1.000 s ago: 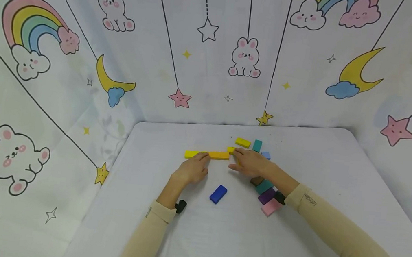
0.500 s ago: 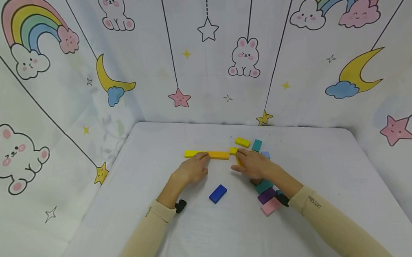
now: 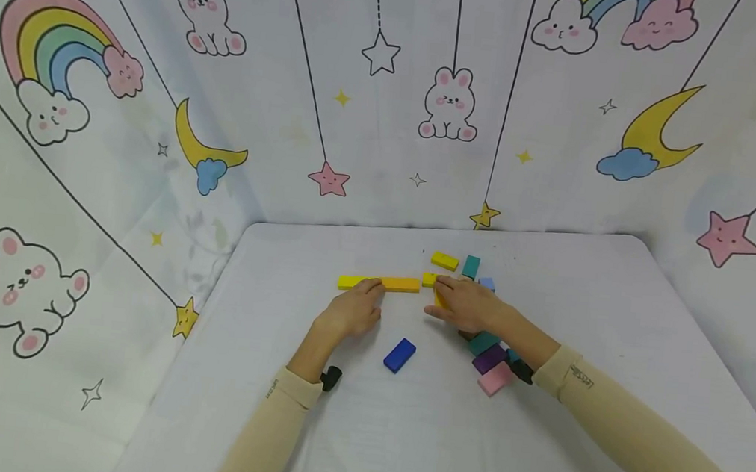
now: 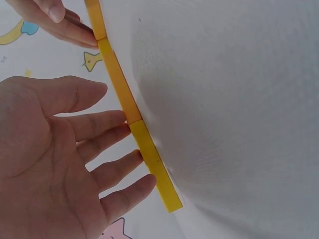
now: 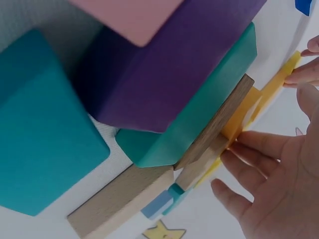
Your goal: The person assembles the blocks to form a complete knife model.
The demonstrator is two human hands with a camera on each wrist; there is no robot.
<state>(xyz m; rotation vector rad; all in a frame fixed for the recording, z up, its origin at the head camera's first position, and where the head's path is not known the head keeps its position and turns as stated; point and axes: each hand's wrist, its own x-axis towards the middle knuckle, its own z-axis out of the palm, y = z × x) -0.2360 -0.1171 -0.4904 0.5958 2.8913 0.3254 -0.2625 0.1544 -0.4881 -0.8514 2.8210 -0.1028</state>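
Observation:
A yellow block [image 3: 354,283] and an orange block [image 3: 404,285] lie end to end in a row. My left hand [image 3: 353,310] touches them; in the left wrist view its straight fingertips rest along the side of the yellow block [image 4: 154,164] and the joint. To the right, my right hand [image 3: 466,304] touches a small yellow block [image 3: 428,279] and an orange block [image 3: 440,298] partly hidden under it. In the right wrist view, its fingers reach out straight against an orange block [image 5: 241,112] and a pale wooden block [image 5: 204,157], the thumb apart.
A dark blue block [image 3: 400,356] lies nearer me. Below my right wrist cluster teal [image 3: 483,343], purple [image 3: 490,359] and pink blocks [image 3: 495,381]. Behind my right hand lie a yellow block [image 3: 445,260], a teal block [image 3: 471,266] and a light blue block [image 3: 487,284].
My right hand has shifted slightly right and toward me; the small yellow block beside its fingers has moved slightly right. My left hand has stayed on the row.

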